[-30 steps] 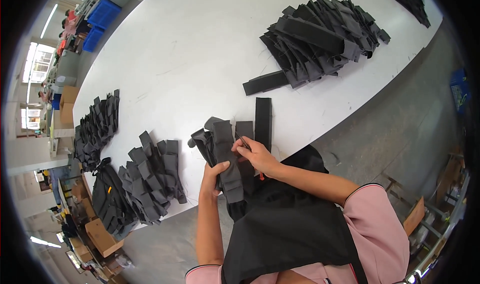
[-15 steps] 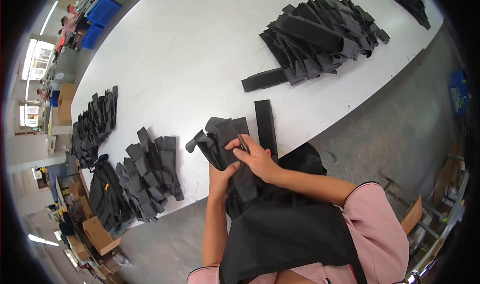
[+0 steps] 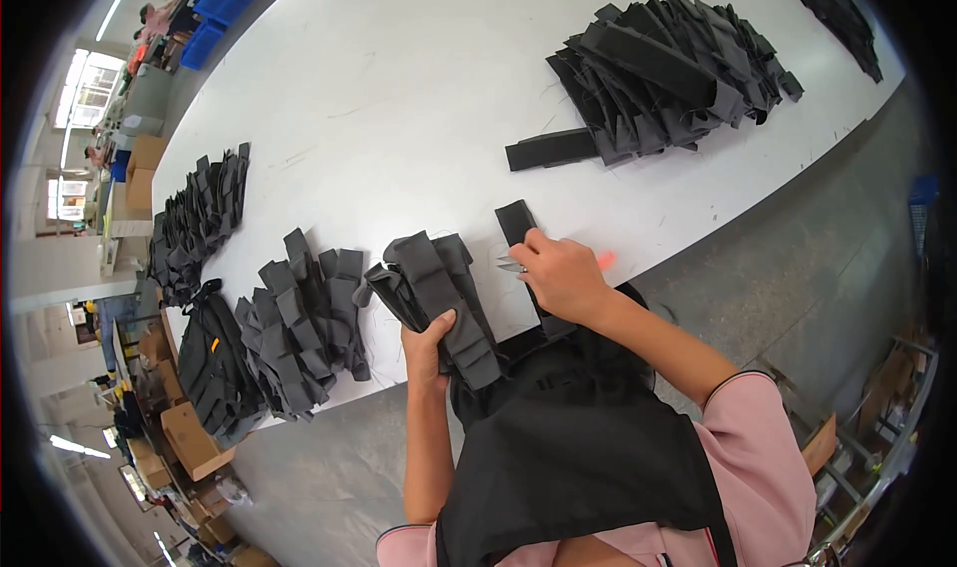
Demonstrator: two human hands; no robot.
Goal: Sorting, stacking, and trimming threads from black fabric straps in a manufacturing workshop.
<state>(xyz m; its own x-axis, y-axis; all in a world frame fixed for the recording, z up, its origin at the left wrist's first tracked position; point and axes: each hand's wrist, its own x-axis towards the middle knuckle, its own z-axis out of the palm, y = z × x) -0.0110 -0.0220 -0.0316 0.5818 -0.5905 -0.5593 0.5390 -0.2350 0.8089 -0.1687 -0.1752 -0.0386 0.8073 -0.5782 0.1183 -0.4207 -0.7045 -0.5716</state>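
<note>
Since the earlier frames the right hand (image 3: 560,276) has come off the bundle (image 3: 439,303) and moved right of it, over the strip (image 3: 518,223). The left hand (image 3: 431,346) has kept its hold on the bundle's near end.

Left hand: forearm rises from the lower edge, nearly vertical, wrist straight. Fingers curled shut around the lower end of the bundle, thumb on top. The bundle is a fan of dark grey fabric pieces, lying on the white table (image 3: 399,98) at its near edge, upper ends splayed away from the person.

Right hand: forearm comes in from the lower right, elbow bent, pink sleeve (image 3: 758,457) above it. Hand is palm down, knuckles up, just right of the bundle. Fingers bent and closed on a small metal tool (image 3: 510,264), whose tip pokes out leftward toward the bundle. Which kind of tool, cannot tell. The hand covers the strip's near half.

Left of the bundle: a second stack (image 3: 299,333) of the same pieces, then a third row (image 3: 194,223) further left. Well beyond the bundle, up right, a big heap (image 3: 668,68) of dark pieces. Black apron (image 3: 578,437) hangs below the hands.
</note>
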